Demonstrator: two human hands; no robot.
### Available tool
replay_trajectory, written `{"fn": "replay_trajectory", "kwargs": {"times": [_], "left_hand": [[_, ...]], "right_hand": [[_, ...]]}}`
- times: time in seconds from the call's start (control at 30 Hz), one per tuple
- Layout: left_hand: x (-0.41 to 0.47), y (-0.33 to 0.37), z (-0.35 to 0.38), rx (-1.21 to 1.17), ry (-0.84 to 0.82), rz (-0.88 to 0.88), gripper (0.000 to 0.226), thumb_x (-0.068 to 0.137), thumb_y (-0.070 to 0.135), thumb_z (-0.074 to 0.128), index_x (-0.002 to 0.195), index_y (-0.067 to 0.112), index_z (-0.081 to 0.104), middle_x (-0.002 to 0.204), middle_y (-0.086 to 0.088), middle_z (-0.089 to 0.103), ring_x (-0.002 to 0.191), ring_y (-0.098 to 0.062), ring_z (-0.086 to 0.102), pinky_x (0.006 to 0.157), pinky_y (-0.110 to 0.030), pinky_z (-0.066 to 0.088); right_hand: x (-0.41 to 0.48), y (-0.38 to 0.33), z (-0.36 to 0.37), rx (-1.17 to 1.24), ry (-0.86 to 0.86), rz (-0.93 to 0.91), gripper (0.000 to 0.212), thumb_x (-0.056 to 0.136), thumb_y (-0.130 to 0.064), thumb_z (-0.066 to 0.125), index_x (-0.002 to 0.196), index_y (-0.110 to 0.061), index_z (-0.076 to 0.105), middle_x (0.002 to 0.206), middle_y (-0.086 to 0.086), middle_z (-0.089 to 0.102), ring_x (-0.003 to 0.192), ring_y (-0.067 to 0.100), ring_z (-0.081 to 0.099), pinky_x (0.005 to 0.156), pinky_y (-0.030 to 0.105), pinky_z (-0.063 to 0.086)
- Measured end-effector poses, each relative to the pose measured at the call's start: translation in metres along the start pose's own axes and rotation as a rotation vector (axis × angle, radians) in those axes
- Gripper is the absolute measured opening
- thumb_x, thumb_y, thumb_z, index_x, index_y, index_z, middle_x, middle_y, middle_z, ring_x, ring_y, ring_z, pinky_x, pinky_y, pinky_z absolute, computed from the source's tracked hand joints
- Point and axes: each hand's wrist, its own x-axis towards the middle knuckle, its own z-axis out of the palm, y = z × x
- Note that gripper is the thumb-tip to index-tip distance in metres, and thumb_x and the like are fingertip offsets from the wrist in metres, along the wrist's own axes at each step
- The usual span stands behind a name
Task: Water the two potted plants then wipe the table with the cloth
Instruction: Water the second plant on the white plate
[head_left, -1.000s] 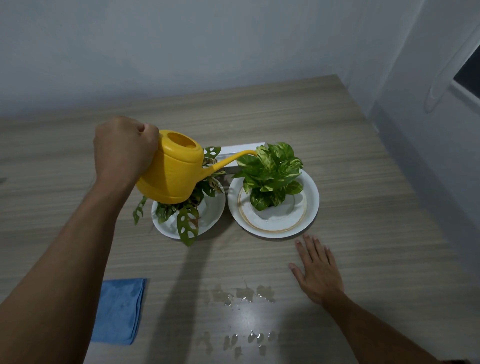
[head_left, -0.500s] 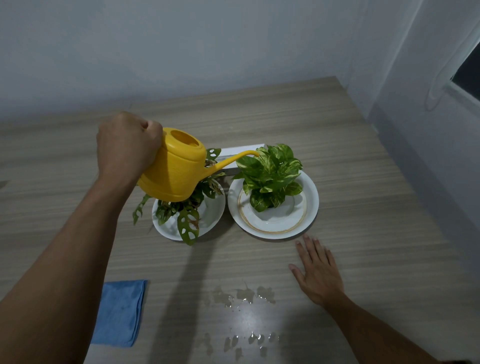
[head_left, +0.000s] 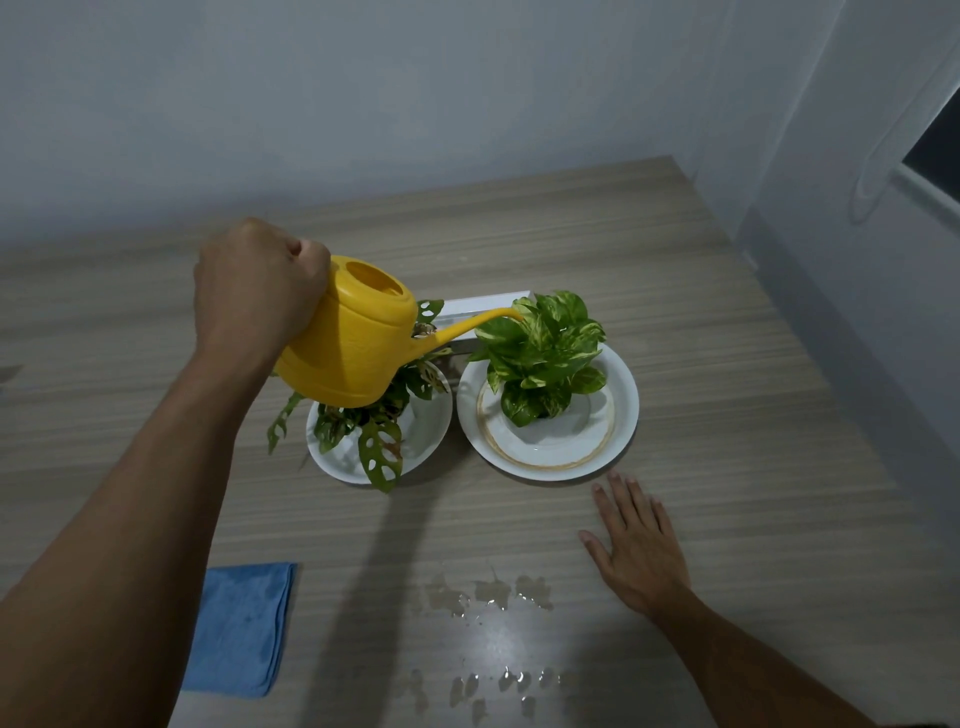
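The left hand (head_left: 260, 280) is closed in a fist around the handle of the yellow watering can (head_left: 353, 343) and holds it in the air, tilted toward the right. The handle itself is hidden behind the hand. The body of the can hangs over the plant with holed leaves (head_left: 382, 441), which stands in a white plate (head_left: 431, 431) just below and to the right of this hand. The thin spout reaches farther right and its tip is above the leaves of the second plant, the one with bright variegated leaves (head_left: 543, 353), which stands in a white plate with a gold ring (head_left: 621, 410). The two plates are just beside each other.

The right hand (head_left: 636, 545) lies flat and open on the wooden worktop (head_left: 727, 364), palm down, holding nothing, near the front edge of the ringed plate. To the left of this hand there are small puddles of water (head_left: 488, 595) on the worktop. Farther left, under the left forearm, lies the folded blue cloth (head_left: 239, 629), well apart from both hands.
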Motion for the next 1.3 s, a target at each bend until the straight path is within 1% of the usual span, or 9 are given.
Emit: {"fn": "replay_trajectory", "kwargs": {"times": [0.07,0.23,0.47,0.6,0.77,0.97,1.07,1.17,1.3], "left_hand": [[0.000,0.002,0.000,-0.013,-0.003,-0.001,0.047,0.091,0.015,0.053,0.048,0.007,0.033,0.047,-0.011,0.027,0.044,-0.025,0.023,0.048,-0.030,0.019],[0.002,0.006,0.004,-0.042,-0.003,-0.010,0.044,0.091,0.020,0.053,0.052,0.002,0.041,0.049,-0.014,0.031,0.046,-0.027,0.027,0.049,-0.033,0.023],[0.008,0.010,0.001,-0.011,-0.004,-0.026,0.049,0.092,0.017,0.053,0.049,0.008,0.031,0.047,-0.010,0.025,0.044,-0.025,0.024,0.048,-0.032,0.021],[0.009,0.011,-0.001,-0.002,-0.001,-0.032,0.049,0.093,0.017,0.053,0.049,0.008,0.034,0.047,-0.010,0.027,0.044,-0.024,0.025,0.048,-0.030,0.020],[0.010,0.011,-0.002,0.026,0.006,-0.015,0.047,0.093,0.019,0.053,0.050,0.005,0.038,0.047,-0.012,0.031,0.044,-0.025,0.028,0.047,-0.031,0.024],[0.013,0.016,-0.005,0.034,0.022,0.000,0.042,0.091,0.019,0.054,0.058,-0.006,0.051,0.050,-0.019,0.037,0.046,-0.030,0.034,0.048,-0.034,0.027],[0.014,0.020,-0.006,0.028,0.014,-0.003,0.042,0.091,0.019,0.054,0.055,-0.002,0.046,0.048,-0.016,0.032,0.045,-0.029,0.030,0.047,-0.033,0.026],[0.014,0.025,-0.008,0.035,0.000,0.007,0.045,0.092,0.018,0.053,0.051,0.004,0.040,0.046,-0.012,0.029,0.043,-0.026,0.027,0.046,-0.029,0.025],[0.017,0.029,-0.009,0.027,-0.004,0.010,0.042,0.092,0.019,0.053,0.057,-0.003,0.050,0.048,-0.014,0.035,0.044,-0.028,0.031,0.046,-0.030,0.026]], "right_hand": [[0.000,0.000,0.000,0.003,-0.004,-0.001,0.071,0.095,-0.063,0.024,0.150,-0.021,0.031,0.160,0.007,0.024,0.146,0.024,0.018,0.115,0.045,0.012],[0.000,0.001,0.002,-0.004,-0.011,0.005,0.071,0.094,-0.063,0.025,0.151,-0.022,0.030,0.160,0.006,0.023,0.147,0.024,0.019,0.115,0.044,0.011],[0.001,0.001,0.002,0.016,0.000,0.000,0.070,0.094,-0.063,0.028,0.151,-0.022,0.030,0.160,0.005,0.023,0.147,0.024,0.017,0.116,0.044,0.011],[0.001,0.001,0.002,0.004,-0.003,0.003,0.071,0.094,-0.064,0.023,0.152,-0.023,0.027,0.161,0.005,0.021,0.148,0.023,0.015,0.116,0.044,0.010],[0.000,0.001,0.000,0.003,-0.012,0.001,0.072,0.095,-0.065,0.018,0.152,-0.023,0.028,0.160,0.005,0.021,0.147,0.025,0.017,0.116,0.044,0.011],[-0.001,0.001,0.000,0.019,-0.009,0.004,0.071,0.094,-0.064,0.022,0.151,-0.023,0.029,0.160,0.005,0.022,0.147,0.024,0.017,0.116,0.044,0.010],[0.000,0.001,-0.001,0.014,-0.012,0.004,0.070,0.094,-0.064,0.022,0.151,-0.023,0.028,0.160,0.005,0.021,0.147,0.024,0.016,0.116,0.043,0.007],[0.000,0.001,0.000,0.007,-0.018,0.006,0.070,0.094,-0.064,0.022,0.151,-0.023,0.028,0.160,0.005,0.021,0.147,0.023,0.015,0.116,0.043,0.008],[-0.001,0.000,-0.001,0.011,-0.021,0.006,0.070,0.094,-0.063,0.024,0.151,-0.022,0.029,0.160,0.005,0.023,0.147,0.023,0.016,0.115,0.043,0.011]]}}
